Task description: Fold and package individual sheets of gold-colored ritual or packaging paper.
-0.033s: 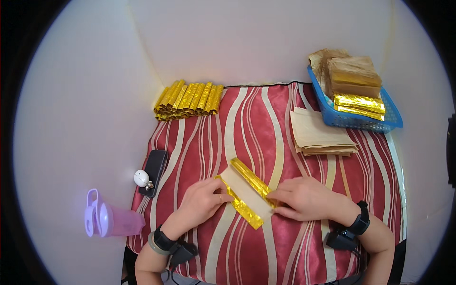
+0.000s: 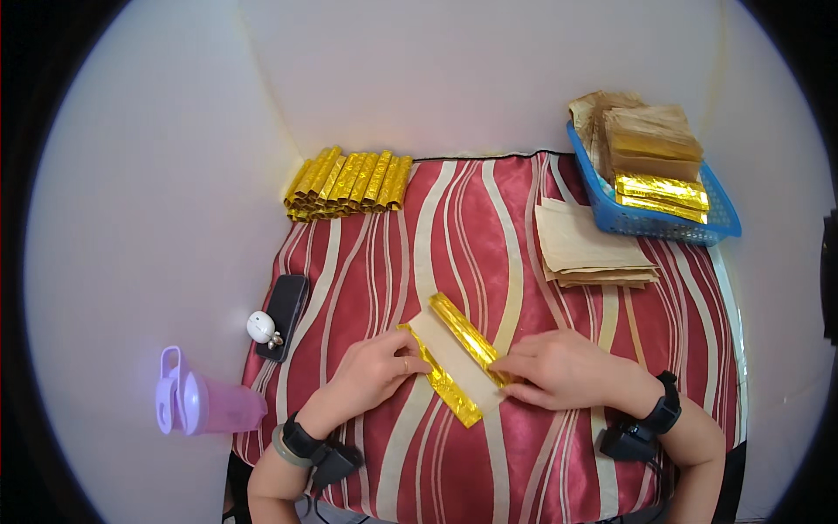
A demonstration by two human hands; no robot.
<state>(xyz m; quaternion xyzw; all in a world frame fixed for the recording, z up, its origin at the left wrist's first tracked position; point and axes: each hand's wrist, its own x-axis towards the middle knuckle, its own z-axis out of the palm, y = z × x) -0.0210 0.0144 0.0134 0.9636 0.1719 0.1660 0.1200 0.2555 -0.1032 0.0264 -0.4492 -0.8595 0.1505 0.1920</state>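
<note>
A sheet of cream joss paper (image 2: pixel 452 356) lies slantwise in front of me, both long edges folded inward as gold foil strips. My left hand (image 2: pixel 370 370) is closed on the left gold strip, thumb and fingers pinching it near its middle. At the lower end of the right gold strip, my right hand (image 2: pixel 559 371) pinches the fold between thumb and fingers. The cream middle of the sheet shows between the two strips. Under the fingertips the paper's edges are hidden.
Rolled gold paper tubes (image 2: pixel 349 182) are piled at the far left. A blue basket (image 2: pixel 681 229) of folded paper stands far right, beside a stack of cream sheets (image 2: pixel 594 240). A phone (image 2: pixel 286 306), a white earbud case (image 2: pixel 260 327) and a purple bottle (image 2: pixel 229 407) are at left.
The sheet has shifted very slightly toward me. Both hands keep their pinch in nearly the same places.
</note>
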